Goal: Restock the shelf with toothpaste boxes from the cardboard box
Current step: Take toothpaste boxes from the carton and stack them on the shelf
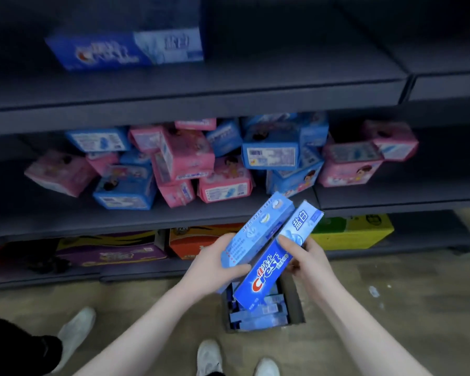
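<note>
Left hand: your left hand point(218, 263) grips a long light-blue toothpaste carton point(257, 232), thumb over its printed face and fingers curled round the near end; the carton slants up and to the right.
Right hand: your right hand point(305, 257) holds a second long blue-and-white toothpaste carton point(276, 256) with red and white lettering, thumb pressed on its top face, fingers wrapped under its right edge.
Cartons together: the two lie side by side, long edges touching or just short of it; which one, you cannot tell. Their far ends reach up over the front lip of the middle shelf.
Supply box: the open grey-brown cardboard box point(295, 302) stands on the floor directly below your hands, with more blue toothpaste cartons point(258, 316) packed flat inside. Its near wall sits just beyond your white shoes point(209, 356).
Top shelf: the dark grey shelf board point(282, 74) carries one stack of blue toothpaste cartons point(125, 48) at the left; the board to the right of that stack is bare out to the joint with the next bay.
Middle shelf: a loose heap of pink and blue soft packets point(190, 161) fills it, several tipped close to the front edge.
Bottom shelf: purple, orange and yellow-green printed cases point(350, 229) sit low behind your hands.
Floor: beige flooring point(418, 308) lies open to the right of the box.
</note>
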### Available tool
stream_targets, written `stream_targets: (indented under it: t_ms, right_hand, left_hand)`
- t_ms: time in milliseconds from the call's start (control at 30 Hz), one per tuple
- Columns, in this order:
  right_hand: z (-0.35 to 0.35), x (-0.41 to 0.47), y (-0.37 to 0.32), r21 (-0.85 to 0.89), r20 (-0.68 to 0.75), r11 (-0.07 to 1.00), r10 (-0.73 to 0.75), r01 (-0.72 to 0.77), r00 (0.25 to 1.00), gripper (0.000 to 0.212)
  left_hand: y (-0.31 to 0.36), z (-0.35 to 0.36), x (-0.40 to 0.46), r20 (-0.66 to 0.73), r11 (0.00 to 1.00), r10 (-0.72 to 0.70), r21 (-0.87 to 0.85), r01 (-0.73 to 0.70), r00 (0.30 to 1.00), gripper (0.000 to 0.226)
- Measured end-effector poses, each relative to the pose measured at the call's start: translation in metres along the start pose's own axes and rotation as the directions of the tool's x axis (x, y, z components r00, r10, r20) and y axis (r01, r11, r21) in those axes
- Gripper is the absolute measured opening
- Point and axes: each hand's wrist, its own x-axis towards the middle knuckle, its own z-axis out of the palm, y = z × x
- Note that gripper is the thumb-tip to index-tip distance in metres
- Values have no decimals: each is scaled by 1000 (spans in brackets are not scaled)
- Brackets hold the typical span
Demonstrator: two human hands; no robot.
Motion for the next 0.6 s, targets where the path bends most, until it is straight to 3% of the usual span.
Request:
stream_targets:
  t_ms: [267,400,600]
  right_hand:
    - [33,-52,-81,-68,141,983,-160,170,977,20]
    - [51,-72,-116,-75,213,961,-244,265,946,17]
    - [75,-82,-157,-7,262,946,-311,325,914,16]
  left_hand:
    - [52,-42,-60,-144,962,7,-271,-46,990,62]
    - [74,-64,-80,-176,955,34,-286,-84,984,51]
    - [103,-106,-89,-267,953,53,-275,-129,962,56]
